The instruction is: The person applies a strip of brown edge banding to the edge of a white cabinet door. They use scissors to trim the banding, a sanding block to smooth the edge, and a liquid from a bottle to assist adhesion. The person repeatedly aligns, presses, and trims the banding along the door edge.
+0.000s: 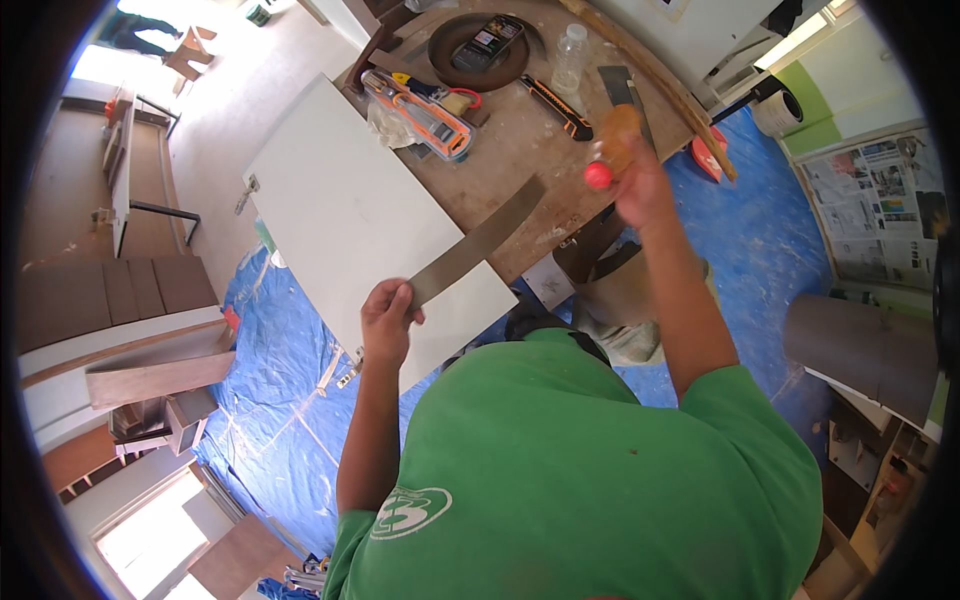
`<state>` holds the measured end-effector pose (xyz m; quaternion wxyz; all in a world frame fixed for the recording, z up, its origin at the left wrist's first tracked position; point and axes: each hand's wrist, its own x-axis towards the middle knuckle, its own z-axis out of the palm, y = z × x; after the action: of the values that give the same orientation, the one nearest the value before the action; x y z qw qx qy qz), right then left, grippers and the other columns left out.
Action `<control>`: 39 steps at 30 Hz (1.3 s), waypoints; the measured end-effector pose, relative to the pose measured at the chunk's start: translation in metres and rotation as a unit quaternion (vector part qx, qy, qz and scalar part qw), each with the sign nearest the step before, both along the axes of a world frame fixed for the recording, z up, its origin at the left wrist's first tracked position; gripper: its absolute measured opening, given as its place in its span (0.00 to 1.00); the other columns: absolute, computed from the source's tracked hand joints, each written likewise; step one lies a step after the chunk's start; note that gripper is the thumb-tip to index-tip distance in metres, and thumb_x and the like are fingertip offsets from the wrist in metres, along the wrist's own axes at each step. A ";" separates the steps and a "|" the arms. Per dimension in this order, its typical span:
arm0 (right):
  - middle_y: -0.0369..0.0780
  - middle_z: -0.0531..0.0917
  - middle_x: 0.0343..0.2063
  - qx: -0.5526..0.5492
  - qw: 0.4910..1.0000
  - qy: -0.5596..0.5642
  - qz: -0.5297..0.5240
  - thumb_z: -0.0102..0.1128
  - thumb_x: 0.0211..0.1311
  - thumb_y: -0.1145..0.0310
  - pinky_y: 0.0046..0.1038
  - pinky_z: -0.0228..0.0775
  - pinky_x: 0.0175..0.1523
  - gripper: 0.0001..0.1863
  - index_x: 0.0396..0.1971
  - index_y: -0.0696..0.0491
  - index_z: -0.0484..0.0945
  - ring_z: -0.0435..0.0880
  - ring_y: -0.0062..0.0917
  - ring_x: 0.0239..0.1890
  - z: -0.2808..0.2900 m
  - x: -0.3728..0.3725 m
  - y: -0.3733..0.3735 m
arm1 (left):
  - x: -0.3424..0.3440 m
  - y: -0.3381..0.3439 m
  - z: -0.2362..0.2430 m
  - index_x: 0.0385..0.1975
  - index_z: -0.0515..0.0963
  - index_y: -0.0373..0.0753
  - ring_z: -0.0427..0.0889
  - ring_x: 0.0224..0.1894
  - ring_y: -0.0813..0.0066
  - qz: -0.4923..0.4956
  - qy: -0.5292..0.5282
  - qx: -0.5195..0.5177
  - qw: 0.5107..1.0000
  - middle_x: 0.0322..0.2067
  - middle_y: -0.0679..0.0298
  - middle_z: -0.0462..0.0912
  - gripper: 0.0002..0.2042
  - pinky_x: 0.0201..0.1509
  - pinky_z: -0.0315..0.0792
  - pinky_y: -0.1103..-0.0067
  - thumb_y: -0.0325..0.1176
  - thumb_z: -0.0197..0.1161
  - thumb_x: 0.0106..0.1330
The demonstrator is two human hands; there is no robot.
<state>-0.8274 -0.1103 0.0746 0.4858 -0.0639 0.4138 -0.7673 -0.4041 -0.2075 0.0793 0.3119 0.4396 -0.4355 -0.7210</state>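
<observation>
My left hand [388, 318] pinches the lower end of a flat grey-brown strip [478, 243], thin like edge banding. The strip slants up to the right over a white cabinet door panel [345, 215], its far end above the brown worktable [490, 165]. Fingers of my right hand [643, 190] are closed around a small amber bottle [621, 128] with a round red cap [598, 176], over the table's right edge. Some blur hides its detail. Just beyond it lies a wide-bladed scraper [617, 86]. An orange and black box cutter [558, 108] rests left of the bottle.
A round dark dish [440, 62] holds a black packet or phone, beside a clear plastic bottle [571, 50]. Orange tools in clear packaging [425, 118] lie left. A wooden strip [650, 60] runs along the back. Blue sheeting [760, 270] covers the floor; hinges [350, 372] jut from the door.
</observation>
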 end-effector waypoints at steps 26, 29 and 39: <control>0.40 0.85 0.48 0.094 0.988 0.112 -0.049 0.73 0.62 0.66 0.39 0.86 0.50 0.20 0.52 0.51 0.77 0.87 0.31 0.50 0.010 -0.019 0.053 | -0.149 -0.019 -0.088 0.28 0.88 0.50 0.66 0.61 0.58 -0.207 -0.443 -0.450 0.748 0.49 0.69 0.76 0.09 0.64 0.56 0.60 0.47 0.71 0.57; 0.40 0.85 0.48 0.090 0.988 0.118 -0.031 0.73 0.62 0.67 0.38 0.86 0.51 0.20 0.51 0.52 0.77 0.87 0.31 0.50 -0.002 -0.013 0.048 | -0.153 -0.025 -0.091 0.28 0.87 0.51 0.67 0.60 0.58 -0.202 -0.427 -0.466 0.748 0.49 0.68 0.76 0.08 0.65 0.56 0.59 0.46 0.72 0.56; 0.39 0.84 0.49 0.085 0.994 0.069 0.001 0.72 0.63 0.69 0.40 0.80 0.60 0.20 0.51 0.52 0.75 0.84 0.33 0.54 -0.030 0.016 0.039 | -0.122 -0.026 -0.097 0.27 0.84 0.49 0.67 0.64 0.61 -0.225 -0.346 -0.516 0.750 0.52 0.67 0.77 0.05 0.69 0.55 0.57 0.39 0.71 0.56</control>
<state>-0.8119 -0.0709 0.0449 0.4605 -0.0758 0.5102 -0.7224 -0.5258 -0.2335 -0.0178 0.1478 0.3202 -0.9060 -0.2340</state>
